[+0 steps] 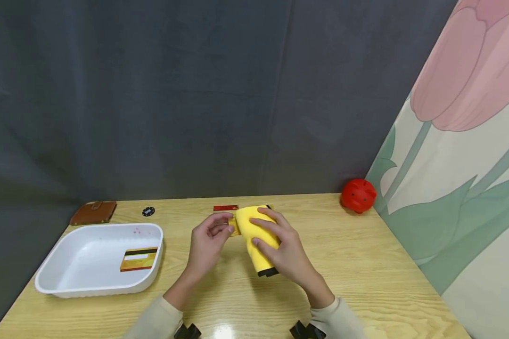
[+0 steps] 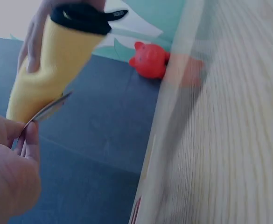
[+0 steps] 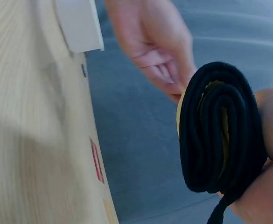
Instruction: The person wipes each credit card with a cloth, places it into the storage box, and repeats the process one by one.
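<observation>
My right hand grips a rolled yellow cloth with black edging, held up over the table. Its layered black end faces the right wrist camera, and a small black loop hangs from it. Between thumb and fingers, my left hand pinches a thin gold card by its edge. The card lies against the cloth's left side; in the left wrist view the card is seen nearly edge-on, its far end overlapping the cloth.
On the left stands a white plastic basin with a gold striped card inside. Behind it lie a brown wallet and a black chip. A flat red piece is at the back edge, a red piggy bank at back right.
</observation>
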Motion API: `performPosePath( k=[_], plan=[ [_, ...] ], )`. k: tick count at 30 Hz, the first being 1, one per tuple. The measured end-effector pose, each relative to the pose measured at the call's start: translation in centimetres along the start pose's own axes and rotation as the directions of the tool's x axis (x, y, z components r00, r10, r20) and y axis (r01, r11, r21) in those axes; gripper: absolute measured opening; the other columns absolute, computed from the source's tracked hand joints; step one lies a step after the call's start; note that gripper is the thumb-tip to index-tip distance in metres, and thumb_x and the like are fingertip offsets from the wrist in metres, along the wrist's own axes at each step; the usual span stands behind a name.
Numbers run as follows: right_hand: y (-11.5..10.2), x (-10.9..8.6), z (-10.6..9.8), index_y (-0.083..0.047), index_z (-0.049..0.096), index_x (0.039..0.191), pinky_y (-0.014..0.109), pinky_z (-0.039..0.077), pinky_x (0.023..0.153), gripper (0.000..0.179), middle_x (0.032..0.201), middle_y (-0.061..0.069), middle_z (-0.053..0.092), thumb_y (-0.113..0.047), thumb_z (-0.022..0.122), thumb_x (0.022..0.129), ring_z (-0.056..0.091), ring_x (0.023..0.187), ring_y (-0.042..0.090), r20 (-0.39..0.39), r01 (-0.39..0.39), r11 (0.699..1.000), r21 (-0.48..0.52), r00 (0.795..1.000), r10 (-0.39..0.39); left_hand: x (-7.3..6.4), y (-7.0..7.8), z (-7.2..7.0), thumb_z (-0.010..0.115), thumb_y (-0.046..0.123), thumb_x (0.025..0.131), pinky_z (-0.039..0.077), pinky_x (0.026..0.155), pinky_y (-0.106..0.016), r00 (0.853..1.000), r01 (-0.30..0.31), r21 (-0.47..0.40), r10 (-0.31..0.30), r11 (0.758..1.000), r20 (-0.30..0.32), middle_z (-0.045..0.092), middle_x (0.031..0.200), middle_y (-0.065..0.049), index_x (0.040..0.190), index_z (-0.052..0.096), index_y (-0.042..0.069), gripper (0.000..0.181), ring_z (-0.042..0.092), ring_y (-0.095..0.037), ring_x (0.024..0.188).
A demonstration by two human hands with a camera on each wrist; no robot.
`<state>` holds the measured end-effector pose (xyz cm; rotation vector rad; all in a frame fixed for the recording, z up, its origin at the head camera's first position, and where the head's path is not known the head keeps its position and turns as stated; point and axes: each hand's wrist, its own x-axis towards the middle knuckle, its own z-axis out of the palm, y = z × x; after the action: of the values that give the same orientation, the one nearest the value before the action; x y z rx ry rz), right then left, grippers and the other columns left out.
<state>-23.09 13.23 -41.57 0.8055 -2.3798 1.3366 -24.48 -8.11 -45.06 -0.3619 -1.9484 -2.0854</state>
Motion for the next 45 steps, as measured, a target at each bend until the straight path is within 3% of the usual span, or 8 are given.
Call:
performPosePath(
  k=[6,12,17,21,26,31,40,45],
  plan=[
    [0.1,0.1,0.7,-0.016,0.072,0.13,0.03,0.06,0.093,0.044,0.152,0.006,0.054,-0.007,0.081,0.089,0.055,0.139,0.033,-0.037,0.018,0.998,-0.061,0.999,-0.02,-0.6,0.6,0.5,0.068,-0.003,0.096,0.062,0.087,-0.024,0.999,-0.004,-0.012,0.004,1.0,-0.034,0.07,0.115,-0.019,0.119,0.068,0.001,0.023,0.073,-0.01,0.095],
    [0.9,0.4,0.2,-0.014,0.073,0.129,0.035,0.059,0.099,0.041,0.15,0.007,0.056,-0.008,0.08,0.09,0.054,0.14,0.033,-0.096,-0.027,0.997,-0.074,0.995,0.02,-0.7,0.9,1.0,0.07,-0.005,0.094,0.061,0.083,-0.021,0.998,-0.031,0.0,0.031,1.0,-0.05,0.07,0.11,-0.018,0.116,0.07,0.001,0.023,0.07,-0.011,0.091],
    [1.9,0.6,-0.9,-0.015,0.073,0.13,0.026,0.058,0.094,0.042,0.15,0.007,0.056,-0.007,0.081,0.089,0.056,0.138,0.033,-0.133,-0.072,0.996,-0.049,0.989,0.065,-0.5,1.3,0.6,0.072,-0.004,0.093,0.06,0.08,-0.019,0.995,-0.076,0.002,0.076,0.997,-0.061,0.069,0.105,-0.022,0.114,0.071,0.001,0.021,0.07,-0.011,0.089],
    [2.7,0.7,-2.0,-0.014,0.072,0.132,0.018,0.055,0.088,0.043,0.15,0.008,0.055,-0.007,0.08,0.09,0.061,0.129,0.033,-0.158,-0.128,0.991,-0.031,0.98,0.121,-0.2,1.5,-0.2,0.072,0.001,0.095,0.06,0.082,-0.018,0.996,-0.063,0.034,0.065,0.997,-0.055,0.07,0.11,-0.02,0.117,0.073,0.003,0.022,0.069,-0.009,0.091],
    [3.1,0.7,-3.4,-0.014,0.071,0.132,0.016,0.052,0.086,0.044,0.15,0.008,0.055,-0.01,0.08,0.09,0.062,0.122,0.029,-0.194,-0.167,0.985,-0.038,0.968,0.157,0.2,1.7,-1.1,0.072,0.0,0.094,0.06,0.085,-0.017,0.998,0.006,0.044,-0.003,0.999,-0.06,0.071,0.123,-0.015,0.121,0.074,0.004,0.028,0.068,-0.008,0.095],
    [3.0,0.7,-4.3,-0.015,0.071,0.132,0.013,0.049,0.086,0.044,0.15,0.006,0.056,-0.01,0.08,0.09,0.06,0.123,0.026,-0.221,-0.166,0.986,-0.022,0.962,0.158,0.6,2.1,-1.6,0.074,0.0,0.093,0.06,0.087,-0.019,0.998,0.062,0.01,-0.062,0.998,-0.023,0.069,0.126,-0.016,0.123,0.073,0.003,0.031,0.068,-0.009,0.099],
    [3.0,0.6,-4.9,-0.018,0.071,0.133,0.012,0.049,0.085,0.043,0.15,0.004,0.056,-0.011,0.08,0.091,0.057,0.12,0.019,-0.239,-0.168,0.986,-0.007,0.957,0.162,0.5,2.6,-2.2,0.081,-0.001,0.086,0.059,0.099,-0.027,0.989,0.042,0.001,-0.042,0.999,0.143,0.06,0.138,-0.015,0.136,0.065,0.004,0.053,0.068,-0.008,0.112],
    [3.1,0.6,-5.0,-0.018,0.071,0.132,0.014,0.049,0.084,0.043,0.15,0.003,0.056,-0.012,0.08,0.091,0.057,0.118,0.018,-0.236,-0.171,0.985,-0.001,0.957,0.166,0.6,2.5,-2.1,0.075,-0.005,0.09,0.06,0.093,-0.023,0.992,0.064,0.036,-0.067,0.997,0.11,0.067,0.129,-0.019,0.13,0.068,0.002,0.042,0.07,-0.009,0.107]
  ],
)
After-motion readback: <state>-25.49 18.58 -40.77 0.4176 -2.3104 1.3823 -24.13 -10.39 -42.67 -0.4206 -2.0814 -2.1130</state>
